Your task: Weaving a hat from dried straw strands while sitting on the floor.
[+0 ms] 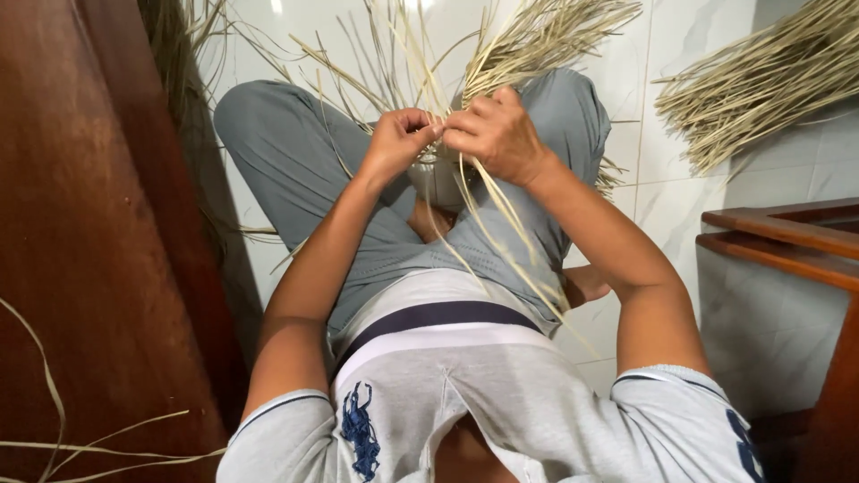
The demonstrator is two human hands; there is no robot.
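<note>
looking down from the head camera, both hands meet over the crossed legs in grey trousers (295,170). the left hand (398,143) is curled shut, pinching pale straw strands (488,228) at its fingertips; the right hand (497,134) is closed over the same strands just beside it, knuckles up. the strands lie right between the two hands, neither hand nearer. their long axis runs from the fanned tips up by the white tiled floor (680,192) down toward the lap and the grey-and-white shirt (465,394). a second bundle of straw (761,85) lies well apart at the upper right. a dark wooden panel (89,233) stands on the left, a wooden frame (787,241) on the right. no packages, labels or signs show; the shirt bears a small blue emblem.
</note>
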